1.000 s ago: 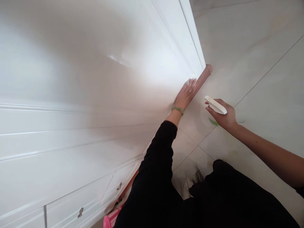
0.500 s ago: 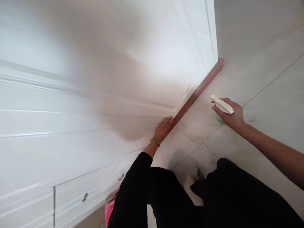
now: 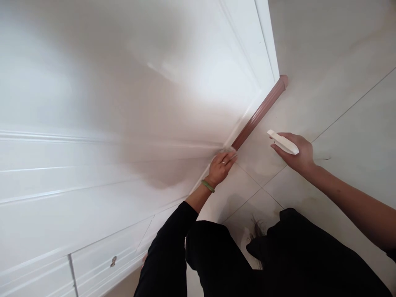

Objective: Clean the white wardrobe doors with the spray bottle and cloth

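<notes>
My left hand (image 3: 221, 168), with a ring and a green bangle, presses a pale, crumpled cloth (image 3: 230, 149) against a reddish-brown trim strip (image 3: 258, 117). The strip runs along the lower edge of a large white panelled surface (image 3: 185, 95). Most of the cloth lies hidden under the fingers. To the right, my right hand (image 3: 300, 153) is wrapped around a spray bottle, held over the floor and apart from the strip. Only its white spray head (image 3: 283, 142) shows clearly; the hand covers the body.
Pale floor tiles (image 3: 340, 165) with dark joint lines extend to the right. At lower left is a white drawer front (image 3: 102, 260) with a small metal pull (image 3: 113, 261). My black-clothed legs (image 3: 222, 251) fill the bottom, with dark hair strands (image 3: 257, 229) beside them.
My left hand has shifted slightly right along the strip, and the pale cloth now shows past its fingertips. My right hand has moved a little left and down with the spray bottle.
</notes>
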Demonstrator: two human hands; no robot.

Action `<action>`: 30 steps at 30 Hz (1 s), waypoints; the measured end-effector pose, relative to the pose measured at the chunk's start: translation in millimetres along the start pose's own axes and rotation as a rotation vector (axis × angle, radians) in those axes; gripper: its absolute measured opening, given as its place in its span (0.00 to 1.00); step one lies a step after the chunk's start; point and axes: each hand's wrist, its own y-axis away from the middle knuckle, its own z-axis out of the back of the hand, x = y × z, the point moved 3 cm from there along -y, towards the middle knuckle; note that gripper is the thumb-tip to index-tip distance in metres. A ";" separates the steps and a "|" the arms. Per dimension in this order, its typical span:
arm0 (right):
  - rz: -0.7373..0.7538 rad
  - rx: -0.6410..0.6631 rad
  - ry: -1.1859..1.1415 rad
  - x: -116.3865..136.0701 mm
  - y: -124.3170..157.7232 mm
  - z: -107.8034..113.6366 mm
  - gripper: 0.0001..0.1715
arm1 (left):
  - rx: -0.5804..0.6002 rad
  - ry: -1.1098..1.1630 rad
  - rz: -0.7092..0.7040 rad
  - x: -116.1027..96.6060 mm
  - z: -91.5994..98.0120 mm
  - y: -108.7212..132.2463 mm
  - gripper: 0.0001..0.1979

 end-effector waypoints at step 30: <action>0.199 0.083 -0.045 0.8 17.5 -7.0 0.16 | 0.024 0.018 -0.058 -27.4 -29.3 -128.7 0.36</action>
